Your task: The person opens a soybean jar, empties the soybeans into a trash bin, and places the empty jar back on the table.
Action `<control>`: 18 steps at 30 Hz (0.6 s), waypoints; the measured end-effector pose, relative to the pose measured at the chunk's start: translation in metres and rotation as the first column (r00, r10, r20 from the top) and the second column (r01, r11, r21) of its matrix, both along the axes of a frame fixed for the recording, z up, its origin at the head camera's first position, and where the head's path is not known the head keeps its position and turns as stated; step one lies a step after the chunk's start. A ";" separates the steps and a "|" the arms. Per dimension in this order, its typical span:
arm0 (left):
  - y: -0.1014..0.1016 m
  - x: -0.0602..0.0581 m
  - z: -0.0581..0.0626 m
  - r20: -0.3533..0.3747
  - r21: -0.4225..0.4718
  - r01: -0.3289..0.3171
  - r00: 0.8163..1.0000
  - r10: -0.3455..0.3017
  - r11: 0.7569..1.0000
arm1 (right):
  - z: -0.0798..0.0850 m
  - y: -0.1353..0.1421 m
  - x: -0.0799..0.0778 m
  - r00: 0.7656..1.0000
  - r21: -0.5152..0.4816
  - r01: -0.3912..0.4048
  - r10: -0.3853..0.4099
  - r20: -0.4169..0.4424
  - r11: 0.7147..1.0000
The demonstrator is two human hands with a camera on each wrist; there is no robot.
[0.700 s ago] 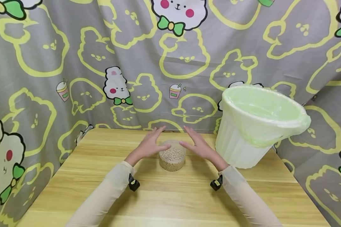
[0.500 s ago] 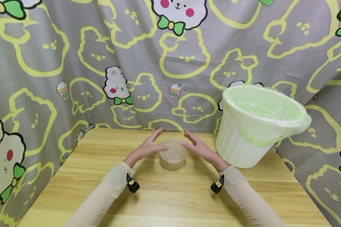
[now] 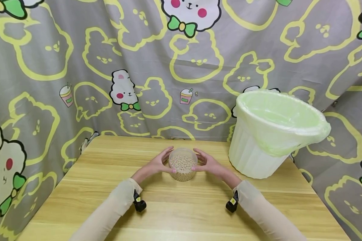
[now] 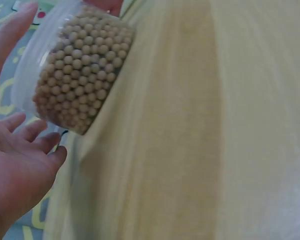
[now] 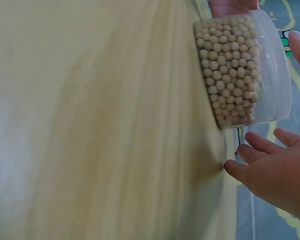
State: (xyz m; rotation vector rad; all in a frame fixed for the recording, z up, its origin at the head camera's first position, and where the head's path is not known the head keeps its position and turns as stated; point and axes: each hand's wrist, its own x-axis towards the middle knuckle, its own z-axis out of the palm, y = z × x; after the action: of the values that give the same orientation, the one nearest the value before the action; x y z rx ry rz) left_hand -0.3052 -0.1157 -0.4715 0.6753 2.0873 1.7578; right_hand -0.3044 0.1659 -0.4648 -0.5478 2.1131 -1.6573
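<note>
A round, clear plastic jar (image 3: 182, 163) stands upright on the wooden table, filled most of the way with small beige balls that look like soybeans (image 4: 82, 65). My left hand (image 3: 157, 164) curves around its left side, thumb in front and fingers towards the back. On the other side, my right hand (image 3: 212, 165) mirrors it. Both thumb tips overlap the jar's front in the head view. In the wrist views, the left hand's fingers (image 4: 34, 131) and the right hand's fingers (image 5: 260, 145) are loosely bent, with a narrow gap between them and the jar wall (image 5: 230, 70).
A white ribbed bin (image 3: 253, 152) with a pale green liner bag (image 3: 285, 115) stands at the table's back right, beyond my right hand. A grey patterned curtain (image 3: 157, 60) hangs behind and beside the wooden table (image 3: 184, 214).
Both hands have come lower and closer in around the jar, and the thumbs have dropped from its top to its front. Jar and bin have stayed in place.
</note>
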 end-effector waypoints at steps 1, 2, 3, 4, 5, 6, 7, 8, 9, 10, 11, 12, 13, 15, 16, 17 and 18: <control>0.001 0.001 -0.002 0.003 -0.004 0.002 1.000 -0.002 1.000 | -0.002 0.000 0.000 1.000 0.002 -0.005 0.005 -0.003 1.000; 0.002 0.001 -0.004 0.006 -0.007 0.006 1.000 -0.006 1.000 | -0.002 0.000 0.001 1.000 0.003 -0.009 0.009 -0.007 1.000; 0.002 0.001 -0.006 0.002 -0.015 0.010 1.000 -0.010 1.000 | -0.003 -0.001 0.001 1.000 0.005 -0.014 0.014 -0.016 1.000; 0.003 0.001 -0.009 -0.005 -0.019 0.016 1.000 -0.016 1.000 | -0.004 -0.001 0.002 0.999 0.008 -0.020 0.021 -0.025 1.000; 0.003 0.000 -0.011 -0.014 -0.024 0.025 1.000 -0.025 0.999 | -0.006 -0.002 0.002 0.999 0.010 -0.032 0.032 -0.041 0.999; 0.004 0.000 -0.012 -0.024 -0.024 0.034 0.999 -0.034 0.999 | -0.007 -0.002 0.003 0.998 0.013 -0.036 0.037 -0.060 0.999; 0.004 -0.001 -0.014 -0.034 -0.023 0.041 0.999 -0.042 0.999 | -0.012 -0.002 0.001 0.996 0.016 -0.040 0.042 -0.077 0.999; 0.005 -0.002 -0.015 -0.044 -0.024 0.048 0.998 -0.049 0.999 | -0.013 -0.002 0.001 0.995 0.021 -0.049 0.051 -0.088 0.999; 0.005 -0.002 -0.016 -0.058 -0.023 0.058 0.997 -0.059 0.998 | -0.014 -0.002 0.001 0.994 0.025 -0.057 0.059 -0.097 0.998; 0.005 -0.002 -0.017 -0.063 -0.024 0.063 0.996 -0.064 0.998 | -0.015 -0.002 0.000 0.992 0.028 -0.064 0.066 -0.104 0.998; 0.005 -0.003 -0.017 -0.068 -0.030 0.064 0.996 -0.066 0.997 | -0.016 -0.003 0.001 0.992 0.030 -0.066 0.069 -0.109 0.997; 0.005 -0.003 -0.017 -0.072 -0.033 0.065 0.995 -0.067 0.997 | -0.016 -0.003 0.001 0.992 0.031 -0.065 0.068 -0.108 0.997; 0.005 -0.003 -0.018 -0.073 -0.038 0.064 0.995 -0.066 0.997 | -0.017 -0.003 0.001 0.992 0.029 -0.065 0.068 -0.106 0.997; 0.006 -0.004 -0.018 -0.075 -0.050 0.058 0.995 -0.062 0.997 | -0.016 -0.003 0.002 0.993 0.026 -0.059 0.061 -0.101 0.998; 0.006 -0.004 -0.018 -0.068 -0.053 0.053 0.996 -0.057 0.997 | -0.016 -0.004 0.002 0.993 0.025 -0.055 0.057 -0.099 0.998; 0.006 -0.004 -0.018 -0.066 -0.055 0.052 0.996 -0.056 0.997 | -0.015 -0.004 0.002 0.994 0.024 -0.052 0.054 -0.096 0.998; 0.006 -0.004 -0.018 -0.065 -0.052 0.054 0.996 -0.057 0.997 | -0.015 -0.004 0.002 0.994 0.023 -0.049 0.051 -0.092 0.999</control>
State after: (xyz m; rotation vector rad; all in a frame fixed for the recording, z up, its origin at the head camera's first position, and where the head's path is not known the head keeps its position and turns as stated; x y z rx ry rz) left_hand -0.3097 -0.1097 -0.4890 0.7798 2.1271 1.6695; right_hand -0.3019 0.1619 -0.4799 -0.6773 2.1610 -1.6097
